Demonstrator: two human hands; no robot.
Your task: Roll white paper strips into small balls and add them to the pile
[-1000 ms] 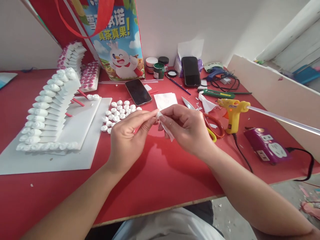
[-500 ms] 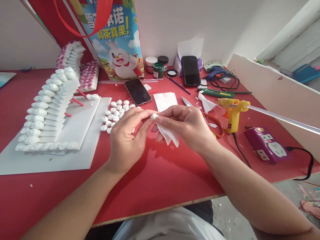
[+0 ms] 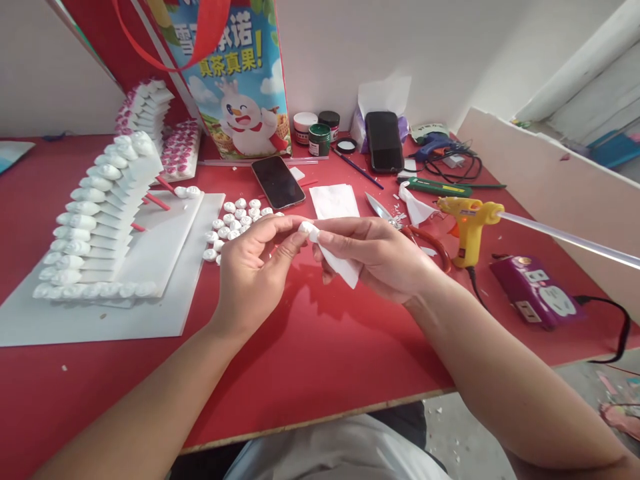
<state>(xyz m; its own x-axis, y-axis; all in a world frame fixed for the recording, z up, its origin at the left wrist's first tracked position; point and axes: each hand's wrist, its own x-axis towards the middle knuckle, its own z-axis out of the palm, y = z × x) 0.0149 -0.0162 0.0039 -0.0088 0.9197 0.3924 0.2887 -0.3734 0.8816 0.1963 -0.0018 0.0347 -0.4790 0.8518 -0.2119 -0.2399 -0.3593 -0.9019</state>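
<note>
Between both hands is a white tissue paper piece [image 3: 341,265], rolled into a small bud at its upper end, its loose tail hanging down to the right. My left hand [image 3: 255,263] pinches the bud between thumb and forefinger. With thumb and fingers, my right hand [image 3: 380,257] grips the paper just right of the bud. Behind the hands lies a stack of white tissue squares [image 3: 334,200]. Several finished white paper rosebuds [image 3: 233,225] sit on the table behind my left hand, which partly hides them.
At left, a white stepped model [image 3: 100,220] edged with paper buds stands on white boards [image 3: 150,330]. A yellow glue gun [image 3: 469,227], orange-handled scissors [image 3: 427,243] and purple power strip [image 3: 537,293] are right. Phones [image 3: 278,182], paint jars [image 3: 319,140] and a gift bag [image 3: 240,87] stand behind.
The right hand has turned slightly, and the paper's tail now hangs as one narrower strip instead of two spread points. The bud shows more between the fingertips. The view has shifted slightly.
</note>
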